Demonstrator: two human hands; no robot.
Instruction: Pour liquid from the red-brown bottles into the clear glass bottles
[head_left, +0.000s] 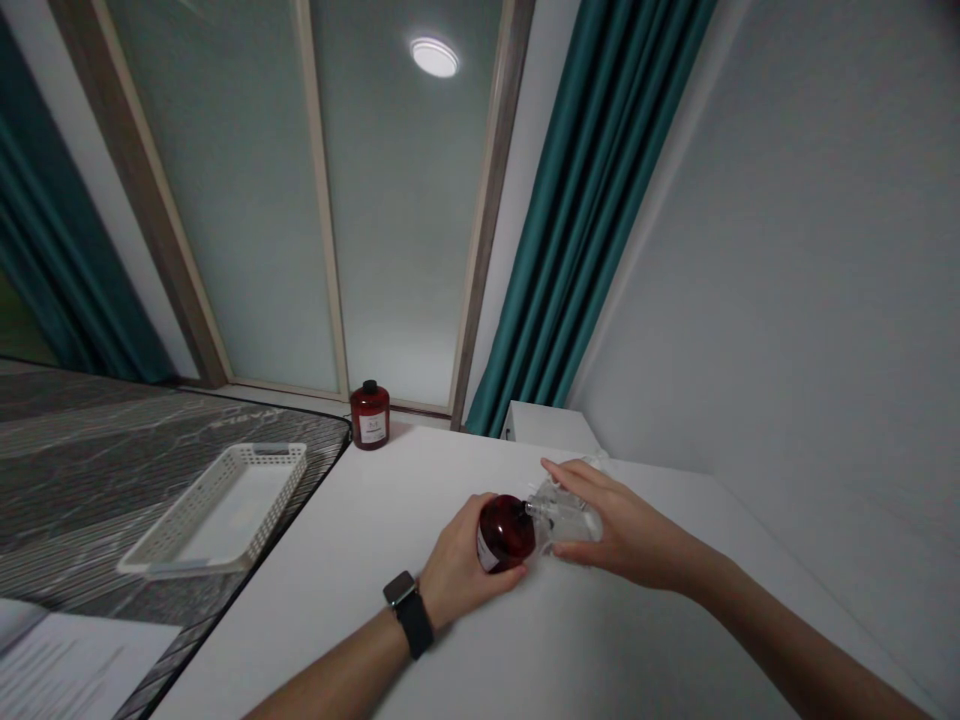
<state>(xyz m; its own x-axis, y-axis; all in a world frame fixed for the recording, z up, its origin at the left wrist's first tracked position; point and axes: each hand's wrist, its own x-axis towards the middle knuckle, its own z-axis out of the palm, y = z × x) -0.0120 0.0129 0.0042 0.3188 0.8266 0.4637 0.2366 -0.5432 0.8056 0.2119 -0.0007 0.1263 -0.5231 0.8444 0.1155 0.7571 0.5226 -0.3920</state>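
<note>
My left hand (pixel 466 560) is wrapped round a dark red bottle (pixel 507 530) with a white label, held tilted above the white table (pixel 420 640). My right hand (pixel 626 525) grips a clear bottle (pixel 570 522) lying nearly sideways, its narrow end pointing left. That narrow end meets the mouth of the red bottle; whether it sits inside or only against the mouth I cannot tell. Crinkled clear material shows around the clear bottle. At the table's far left corner stands a second red bottle (pixel 370 416), upright, with a black cap and a white label.
Left of the table, a white plastic basket (pixel 277 520) rests on a grey patterned surface (pixel 82 470). Printed paper (pixel 90 665) lies at the lower left. Behind the table are a white box-like cabinet (pixel 547 425), a green curtain (pixel 577 220) and a frosted sliding door (pixel 405 220).
</note>
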